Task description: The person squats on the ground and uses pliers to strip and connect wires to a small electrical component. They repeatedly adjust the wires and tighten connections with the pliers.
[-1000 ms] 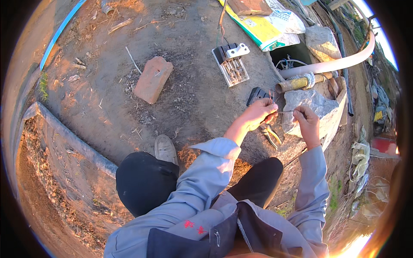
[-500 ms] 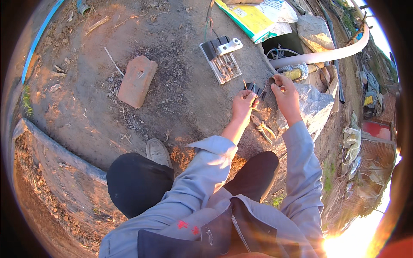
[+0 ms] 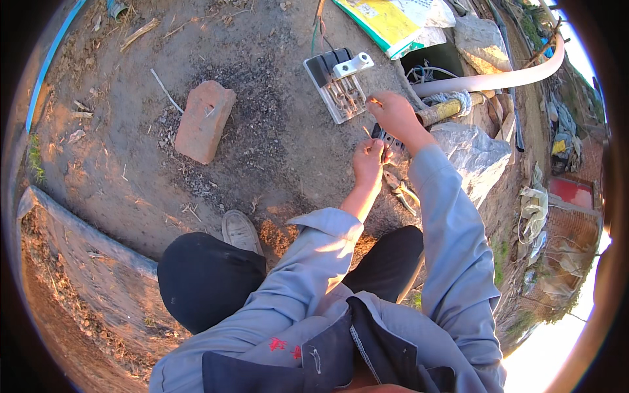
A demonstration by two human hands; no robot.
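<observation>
Leftmost: reddish rectangular clay brick (image 3: 205, 122) on bare soil. Next: white-based switch with black cover (image 3: 337, 89), on the ground. Left hand (image 3: 367, 166), below it, pinches thin copper-coloured wire (image 3: 367, 132). Right hand (image 3: 396, 116), beside switch: fingers curled, grip unclear. Pliers (image 3: 396, 186) lie below.

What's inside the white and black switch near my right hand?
Metal contacts show in the switch's lower part. Its black upper part hides whatever lies beneath it.
</observation>
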